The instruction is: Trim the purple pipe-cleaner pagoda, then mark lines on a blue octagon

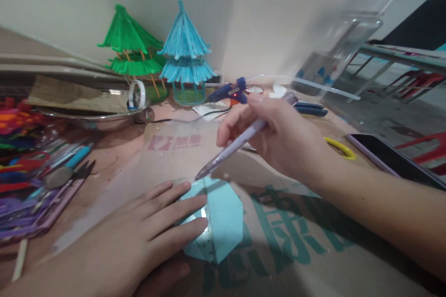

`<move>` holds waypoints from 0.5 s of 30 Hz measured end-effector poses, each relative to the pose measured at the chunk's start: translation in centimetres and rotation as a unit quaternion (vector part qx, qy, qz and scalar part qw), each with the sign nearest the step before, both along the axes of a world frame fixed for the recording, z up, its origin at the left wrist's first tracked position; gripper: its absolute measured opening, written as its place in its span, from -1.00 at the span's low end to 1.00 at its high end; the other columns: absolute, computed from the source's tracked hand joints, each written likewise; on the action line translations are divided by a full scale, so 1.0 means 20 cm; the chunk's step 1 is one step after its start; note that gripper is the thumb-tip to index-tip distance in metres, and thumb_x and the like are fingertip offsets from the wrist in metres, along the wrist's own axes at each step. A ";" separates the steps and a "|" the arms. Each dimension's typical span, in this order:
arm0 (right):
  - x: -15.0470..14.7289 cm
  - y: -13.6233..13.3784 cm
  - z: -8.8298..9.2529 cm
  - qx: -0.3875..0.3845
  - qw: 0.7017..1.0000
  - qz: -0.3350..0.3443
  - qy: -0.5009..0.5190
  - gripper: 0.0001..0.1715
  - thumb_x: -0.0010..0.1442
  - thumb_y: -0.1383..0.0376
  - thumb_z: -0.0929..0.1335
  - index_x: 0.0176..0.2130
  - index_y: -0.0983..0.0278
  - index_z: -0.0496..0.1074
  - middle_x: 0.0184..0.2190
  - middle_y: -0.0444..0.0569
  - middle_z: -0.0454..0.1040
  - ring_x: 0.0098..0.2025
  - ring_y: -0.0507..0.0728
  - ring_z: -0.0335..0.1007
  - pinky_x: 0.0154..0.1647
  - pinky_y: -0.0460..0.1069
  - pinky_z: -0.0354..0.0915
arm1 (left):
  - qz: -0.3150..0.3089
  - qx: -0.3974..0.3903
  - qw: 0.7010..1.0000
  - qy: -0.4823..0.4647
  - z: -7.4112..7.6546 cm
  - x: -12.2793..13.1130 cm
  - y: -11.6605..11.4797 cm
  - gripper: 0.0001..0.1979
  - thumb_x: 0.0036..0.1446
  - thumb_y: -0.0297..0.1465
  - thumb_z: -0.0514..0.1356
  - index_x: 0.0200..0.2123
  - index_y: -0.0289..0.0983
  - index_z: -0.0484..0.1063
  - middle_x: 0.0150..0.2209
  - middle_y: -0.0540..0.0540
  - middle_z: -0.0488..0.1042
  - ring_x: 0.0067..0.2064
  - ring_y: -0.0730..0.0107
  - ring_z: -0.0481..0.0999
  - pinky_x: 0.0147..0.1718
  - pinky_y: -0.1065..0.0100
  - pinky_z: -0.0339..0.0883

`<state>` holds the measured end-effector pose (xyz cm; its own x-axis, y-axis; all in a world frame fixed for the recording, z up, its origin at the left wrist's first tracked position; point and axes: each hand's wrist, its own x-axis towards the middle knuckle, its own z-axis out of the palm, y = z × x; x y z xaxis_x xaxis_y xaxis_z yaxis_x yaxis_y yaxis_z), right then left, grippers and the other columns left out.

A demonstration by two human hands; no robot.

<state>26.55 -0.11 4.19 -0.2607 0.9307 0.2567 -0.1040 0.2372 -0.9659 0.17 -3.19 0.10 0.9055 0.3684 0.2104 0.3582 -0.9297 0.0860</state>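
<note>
A light blue octagonal piece of card (228,218) lies on a brown cardboard sheet with green printed characters. What looks like a clear ruler (209,241) crosses the card; much of it is hidden under my fingers. My left hand (163,222) is spread flat, its fingertips pressing on the ruler and the card's left part. My right hand (275,134) grips a pale purple pen (237,141), tilted. The pen's tip is at the card's upper left edge, close to my left fingertips; whether it touches cannot be made out.
Green (128,37) and blue (184,41) model pavilions stand by the wall, near a blue glue gun (230,89). A metal basin (101,118), pliers (83,169) and purple tray (52,222) are left. A phone (393,158) and yellow ring (343,148) lie right.
</note>
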 end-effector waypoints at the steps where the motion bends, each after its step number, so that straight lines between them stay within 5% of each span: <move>1: -0.01 0.00 -0.02 -0.011 1.000 0.007 -0.009 -0.43 0.38 0.03 0.25 -0.47 0.30 0.55 -0.45 -0.01 0.54 -0.51 0.03 0.37 -0.48 -0.05 0.31 | -0.004 -0.002 1.000 -0.003 0.00 0.00 0.00 -0.45 0.29 -0.40 0.13 0.32 0.01 0.25 0.30 0.05 0.38 0.29 0.16 0.40 0.27 0.10 0.34; 3: -0.02 0.01 -0.08 -0.027 1.000 0.013 0.009 -0.43 0.38 0.00 0.25 -0.43 0.30 0.55 -0.46 -0.03 0.53 -0.60 0.00 0.32 -0.56 -0.06 0.29 | -0.011 -0.015 1.000 -0.016 0.00 0.00 0.00 -0.47 0.30 -0.40 0.11 0.31 0.00 0.27 0.30 0.03 0.38 0.28 0.13 0.42 0.25 0.08 0.36; 7: -0.05 0.03 -0.17 -0.025 0.999 0.013 0.040 -0.67 0.24 0.04 0.43 -0.34 0.26 0.47 -0.49 -0.12 0.48 -0.44 0.05 0.47 -0.36 -0.04 0.47 | -0.006 -0.028 0.999 -0.035 0.00 0.01 -0.01 -0.53 0.33 -0.38 0.09 0.28 -0.05 0.30 0.31 0.00 0.37 0.29 0.11 0.39 0.25 0.05 0.36; 11: -0.07 0.00 -0.21 -0.043 0.999 -0.002 0.021 -0.59 0.19 -0.01 0.47 -0.34 0.19 0.30 -0.60 -0.30 0.25 -0.60 -0.01 0.27 -0.51 -0.05 0.47 | -0.002 -0.028 0.999 -0.034 0.01 0.02 -0.02 -0.57 0.32 -0.39 0.10 0.23 -0.08 0.36 0.28 -0.02 0.40 0.29 0.12 0.40 0.26 0.05 0.34; 15: -0.08 -0.04 -0.20 -0.019 0.999 0.012 -0.025 -0.62 0.22 0.01 0.45 -0.30 0.19 0.29 -0.54 -0.28 0.25 -0.56 -0.03 0.28 -0.54 -0.10 0.46 | -0.001 -0.015 0.999 -0.028 0.01 0.03 -0.01 -0.63 0.34 -0.36 0.09 0.17 -0.11 0.42 0.24 -0.04 0.45 0.25 0.07 0.44 0.20 0.01 0.41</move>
<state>24.94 -0.85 0.15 -0.2942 0.9329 0.2076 -0.0595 0.1989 -0.9782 0.76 -3.45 0.32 0.8935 0.3733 0.2496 0.3500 -0.9271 0.1338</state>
